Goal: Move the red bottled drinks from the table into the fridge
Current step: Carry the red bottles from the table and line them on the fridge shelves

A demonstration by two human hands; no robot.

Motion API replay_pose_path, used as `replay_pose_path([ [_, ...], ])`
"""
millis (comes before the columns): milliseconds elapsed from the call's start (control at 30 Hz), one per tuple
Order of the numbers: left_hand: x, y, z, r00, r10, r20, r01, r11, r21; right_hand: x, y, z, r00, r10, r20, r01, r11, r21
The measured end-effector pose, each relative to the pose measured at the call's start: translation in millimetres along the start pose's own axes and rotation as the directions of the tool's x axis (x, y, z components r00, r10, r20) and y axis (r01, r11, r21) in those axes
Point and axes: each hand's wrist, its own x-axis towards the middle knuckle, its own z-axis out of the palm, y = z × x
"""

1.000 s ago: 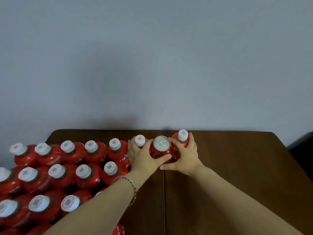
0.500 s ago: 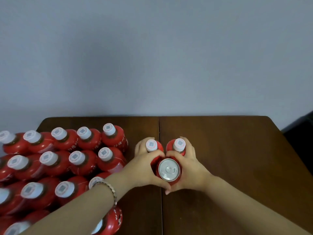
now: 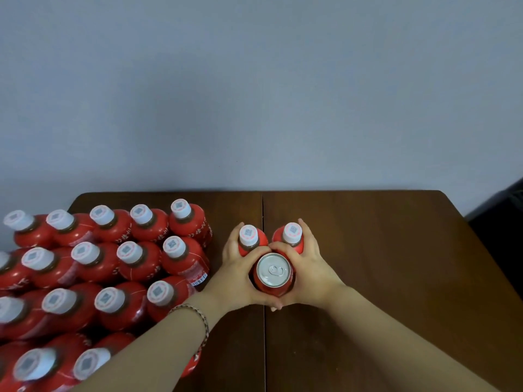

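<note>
Both hands, left hand (image 3: 240, 274) and right hand (image 3: 310, 274), clasped two bottles (image 3: 250, 239) plus a can (image 3: 274, 274); big batch (image 3: 93, 278) at 9 o'clock remained on desk (image 3: 396, 264), fridge unseen.

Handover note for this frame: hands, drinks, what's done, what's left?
Left hand and right hand together clasp a cluster: left bottle, right bottle, and a can nearest the person.
The cluster is over the table, apart from the bottle pack at its left.
Done: three drinks gathered. No fridge in view.
Left: carry these to the fridge, then move the pack's bottles.
</note>
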Motion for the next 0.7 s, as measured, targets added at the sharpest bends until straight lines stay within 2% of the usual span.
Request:
replay_pose_path([
  [167, -9.4, 7.4, 7.0, 0.994, -0.047, -0.096, 0.051, 0.998, 0.048, -9.2, -11.1, 4.4, 0.998, 0.053, -0.027, -0.056, 0.99, -0.126],
  [400, -64.6, 30.1, 29.5, 0.992, -0.087, -0.095, 0.084, 0.996, -0.033, -72.4, -26.8, 7.3, 0.994, 0.104, 0.032, -0.1, 0.989, -0.106],
  [567, -96.2, 73.3, 12.0, 0.996, 0.003, -0.093, -0.004, 1.0, -0.004, -119.6, -59.2, -21.2, 0.994, 0.102, -0.038, -0.105, 0.99, -0.089],
  [700, -122.7, 120.6, -12.3, 0.985, 0.15, -0.083, -0.146, 0.988, 0.055, -165.6, -101.1, -54.1, 0.978, 0.116, -0.176, -0.133, 0.987, -0.088],
])
